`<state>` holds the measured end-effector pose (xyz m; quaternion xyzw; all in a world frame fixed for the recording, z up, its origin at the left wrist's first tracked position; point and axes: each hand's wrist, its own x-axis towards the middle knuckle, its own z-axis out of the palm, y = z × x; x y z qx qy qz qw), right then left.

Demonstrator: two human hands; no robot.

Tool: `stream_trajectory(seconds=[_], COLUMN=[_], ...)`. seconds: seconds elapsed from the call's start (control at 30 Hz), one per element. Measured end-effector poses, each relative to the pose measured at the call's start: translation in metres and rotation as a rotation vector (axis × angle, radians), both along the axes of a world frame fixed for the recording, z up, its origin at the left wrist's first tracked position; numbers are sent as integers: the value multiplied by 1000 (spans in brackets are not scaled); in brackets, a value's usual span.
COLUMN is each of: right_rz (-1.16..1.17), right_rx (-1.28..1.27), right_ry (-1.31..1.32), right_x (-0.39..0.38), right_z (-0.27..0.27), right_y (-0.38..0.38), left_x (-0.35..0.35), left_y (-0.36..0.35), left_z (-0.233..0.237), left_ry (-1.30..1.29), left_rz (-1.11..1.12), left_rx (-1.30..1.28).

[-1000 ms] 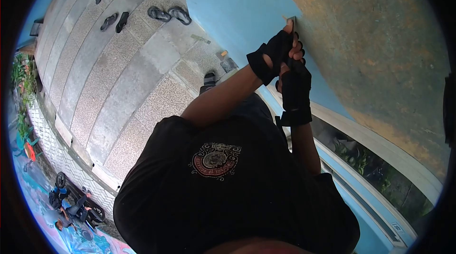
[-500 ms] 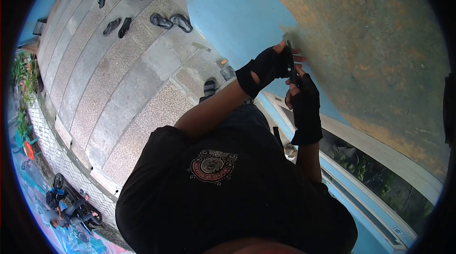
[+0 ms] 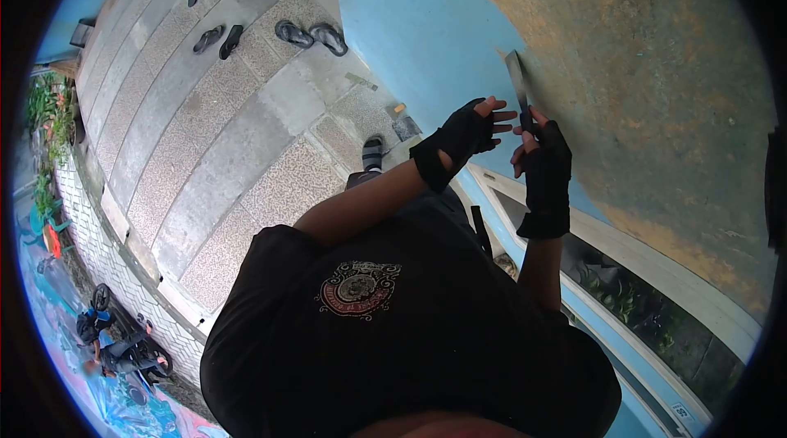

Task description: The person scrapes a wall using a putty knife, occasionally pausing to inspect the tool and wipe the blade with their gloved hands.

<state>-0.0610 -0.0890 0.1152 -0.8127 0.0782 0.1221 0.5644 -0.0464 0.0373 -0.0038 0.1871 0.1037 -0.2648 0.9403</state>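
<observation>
My right hand, in a black fingerless glove, grips the dark handle of a scraper. The scraper's flat metal blade points up towards the wall, its tip overlapping the border between blue paint and a bare, brownish-grey patch. My left hand, gloved the same way, is just left of the handle. Its fingers are stretched out and apart, with nothing in them.
Several sandals lie on the tiled floor. A small yellow-orange piece lies by the wall's foot, near my sandalled foot. A window frame runs along the lower right. A person is beside a motorcycle at lower left.
My left hand has come off the scraper and moved down and left, fingers opening. The blade now shows clearly, and my right hand keeps the handle. The whole view has shifted slightly.
</observation>
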Motion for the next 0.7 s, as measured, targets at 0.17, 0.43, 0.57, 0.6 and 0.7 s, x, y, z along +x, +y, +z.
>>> stream_trajectory(seconds=[0.17,0.43,0.57,0.6,0.7], right_rz=[128,21,28,97,128], right_rx=[-172,-75,688,776,659], right_ry=[-108,-258,241,227,231], right_x=[13,-7,-8,-7,-5], right_z=[-37,-47,-19,-19,-8], right_y=[3,-1,-3,-5,-7], left_x=[6,-6,-3,-2,-4], left_y=[-8,-12,-3,1,-13], left_z=[-8,55,82,86,67], left_ry=[-117,-389,-344,-354,-451], left_rz=[3,216,28,-66,118], left_rx=[170,705,692,702,614])
